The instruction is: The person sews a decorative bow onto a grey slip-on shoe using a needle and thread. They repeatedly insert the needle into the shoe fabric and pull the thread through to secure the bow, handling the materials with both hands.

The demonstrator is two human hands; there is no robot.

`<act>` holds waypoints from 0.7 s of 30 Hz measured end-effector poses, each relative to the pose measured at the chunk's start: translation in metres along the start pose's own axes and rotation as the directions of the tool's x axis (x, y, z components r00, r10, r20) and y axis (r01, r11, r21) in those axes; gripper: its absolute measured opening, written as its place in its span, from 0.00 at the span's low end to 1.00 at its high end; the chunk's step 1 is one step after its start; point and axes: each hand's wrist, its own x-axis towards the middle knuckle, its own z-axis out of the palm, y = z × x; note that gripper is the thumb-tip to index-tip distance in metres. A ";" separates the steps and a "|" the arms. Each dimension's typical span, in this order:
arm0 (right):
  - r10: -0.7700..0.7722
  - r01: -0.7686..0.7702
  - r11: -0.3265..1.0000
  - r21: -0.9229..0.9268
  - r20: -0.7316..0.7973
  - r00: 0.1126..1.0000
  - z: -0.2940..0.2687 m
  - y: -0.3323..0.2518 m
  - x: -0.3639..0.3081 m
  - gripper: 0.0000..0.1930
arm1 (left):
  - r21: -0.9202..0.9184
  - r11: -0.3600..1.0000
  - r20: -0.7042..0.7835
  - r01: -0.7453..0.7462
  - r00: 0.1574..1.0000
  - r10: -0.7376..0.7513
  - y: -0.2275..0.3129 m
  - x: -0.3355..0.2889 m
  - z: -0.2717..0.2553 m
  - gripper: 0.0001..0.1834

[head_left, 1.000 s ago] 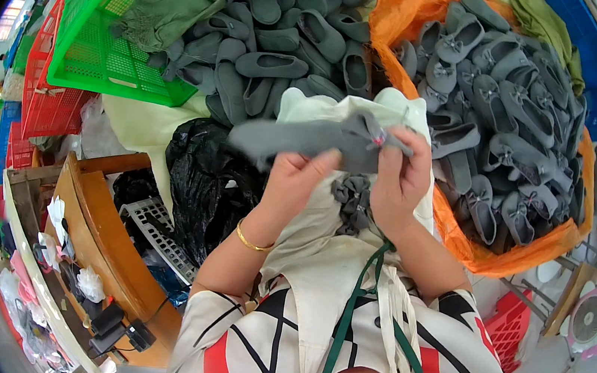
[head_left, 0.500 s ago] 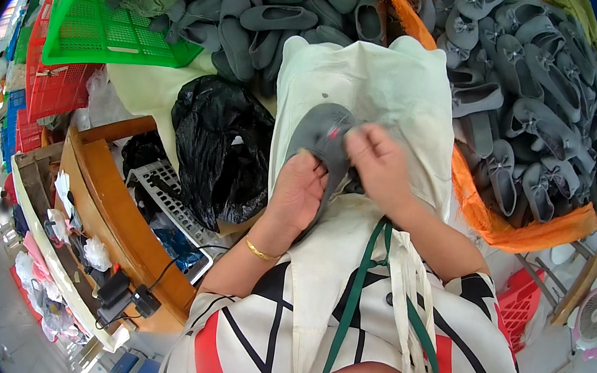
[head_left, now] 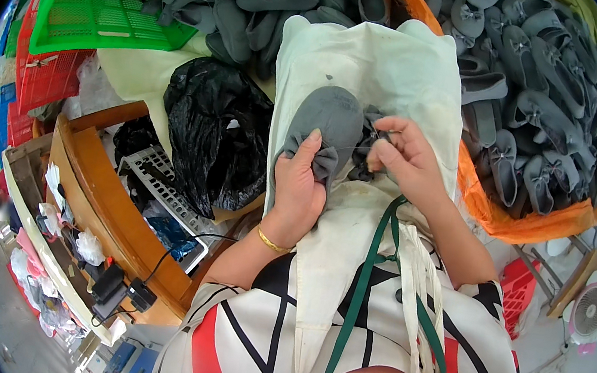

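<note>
Left hand (head_left: 299, 193) grips grey shoe (head_left: 331, 111) over apron (head_left: 376, 57), toe at twelve o'clock | right hand (head_left: 409, 159) pinches thread (head_left: 352, 148) at three | bow (head_left: 326, 161) on, stitching apparently unfinished | plain shoes (head_left: 277, 4) at eleven, bowed shoes (head_left: 542, 113) at two

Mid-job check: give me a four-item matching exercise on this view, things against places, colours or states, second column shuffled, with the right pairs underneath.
Things:
1. Left hand
2. Orange sack
3. Green mesh crate
4. Electric fan

Places, colours or states:
A. White and pink, at the lower right
B. Filled with grey bow-trimmed shoes
C. At the upper left of the view
D. Gripping a single grey shoe

Right pairs: 1-D, 2-B, 3-C, 4-A
</note>
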 end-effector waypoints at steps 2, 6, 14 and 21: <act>0.057 -0.059 0.996 -0.069 -0.025 0.998 0.010 -0.001 0.004 0.08 | 0.010 1.000 0.001 0.002 1.000 -0.002 -0.001 0.000 -0.002 0.11; 0.082 -0.048 0.886 -0.461 0.054 0.995 0.019 -0.011 0.010 0.07 | 0.004 0.999 0.004 0.040 0.999 -0.040 0.000 0.001 -0.002 0.10; -0.023 0.080 0.725 -0.684 0.091 0.996 0.023 -0.009 0.019 0.09 | 0.019 0.998 0.020 0.067 0.998 -0.067 0.000 0.001 -0.004 0.09; -0.028 0.092 0.727 -0.681 0.104 0.994 0.024 -0.014 0.021 0.09 | 0.032 0.997 0.016 0.075 0.997 -0.075 -0.002 0.003 -0.007 0.09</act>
